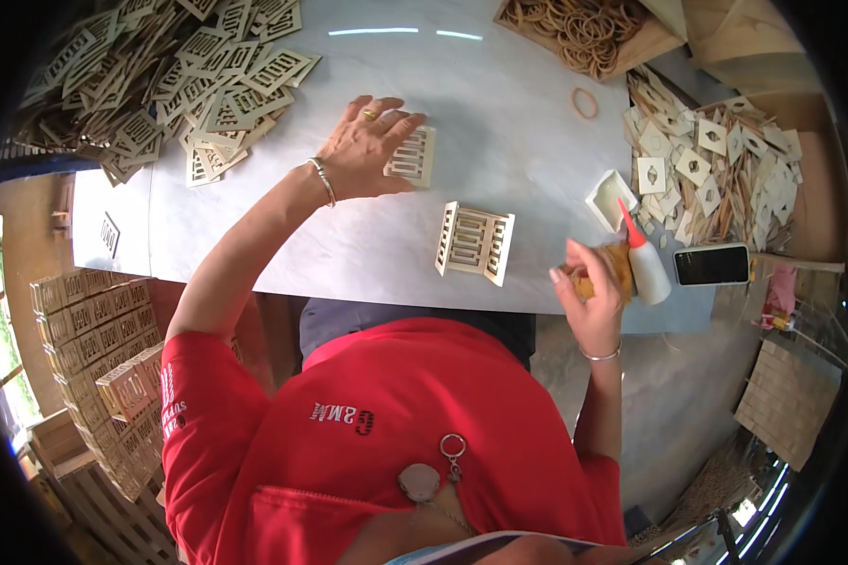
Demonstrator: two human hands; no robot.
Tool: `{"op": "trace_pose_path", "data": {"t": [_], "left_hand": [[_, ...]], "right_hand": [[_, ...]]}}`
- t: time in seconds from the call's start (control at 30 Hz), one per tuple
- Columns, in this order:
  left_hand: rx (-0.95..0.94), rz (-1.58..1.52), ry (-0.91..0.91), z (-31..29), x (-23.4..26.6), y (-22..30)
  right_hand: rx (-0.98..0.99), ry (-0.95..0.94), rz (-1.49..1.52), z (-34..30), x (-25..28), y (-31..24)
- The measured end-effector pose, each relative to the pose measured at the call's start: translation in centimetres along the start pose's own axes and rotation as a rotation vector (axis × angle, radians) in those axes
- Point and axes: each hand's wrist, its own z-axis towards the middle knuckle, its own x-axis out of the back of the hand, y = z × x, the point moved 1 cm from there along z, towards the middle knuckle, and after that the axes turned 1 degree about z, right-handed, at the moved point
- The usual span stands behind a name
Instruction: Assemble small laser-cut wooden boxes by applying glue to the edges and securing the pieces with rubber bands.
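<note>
While the person leans over the pale work table, the left hand lies fingers-spread and palm-down on a slotted wooden panel, pressing it flat against the top; the panel's right part shows beyond the fingertips, the rest is under the palm. Right hand, at the near right edge of the table, is curled round a glue bottle w/ red nozzle pointing up and far-left, so the tip stays off the surface and no glue runs. Bottle's yellowish lower part is partly hidden by the fingers. Between the hands, nearer the table's front edge, stands a part-built slatted wooden frame, side pieces upright, apart from both hands, within reach of either.

Far left: big loose heap of identical slotted panels, stock just beyond the left hand. Far right: open box of rubber bands, one stray band on the table, and a pile of small square pieces w/ holes. A small white tray sits just far of the bottle. A phone, screen dark, lies right of the bottle. Finished boxes stacked on pallets at near left, below table level.
</note>
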Motion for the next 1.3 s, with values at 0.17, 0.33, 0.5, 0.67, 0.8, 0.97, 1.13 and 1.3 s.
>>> {"op": "trace_pose_path", "data": {"t": [0.17, 0.33, 0.5, 0.67, 0.8, 0.97, 1.13, 1.3], "left_hand": [[0.286, -0.747, 0.168, 0.4, 2.4, 3.2], [0.201, -1.327, 0.416, 1.9, 4.2, 10.7], [0.195, -1.410, 0.421, 0.5, 4.4, 11.7], [0.209, -1.401, 0.353, -2.8, 2.8, 9.8], [0.602, -1.406, 0.206, -6.1, -1.5, 9.9], [0.649, -1.399, 0.173, -6.2, -1.8, 11.4], [0.604, -1.329, 0.191, -6.0, -1.9, 11.5], [0.582, -1.313, 0.192, -5.9, -2.0, 11.5]], "right_hand": [[0.073, 0.000, 0.147, 3.6, -1.3, -2.6], [0.109, -0.137, 0.860, 6.4, -4.0, -4.9], [0.106, -0.113, 0.951, 5.8, -4.5, -5.9], [0.270, -0.156, 0.274, 4.9, -0.8, -5.2], [0.477, -0.308, -0.301, 4.4, -0.9, -5.2], [0.496, -0.406, -0.470, 4.6, -1.8, -5.6], [0.496, -0.426, -0.501, 4.8, -2.5, -5.7], [0.506, -0.426, -0.486, 4.8, -2.7, -5.6]]}}
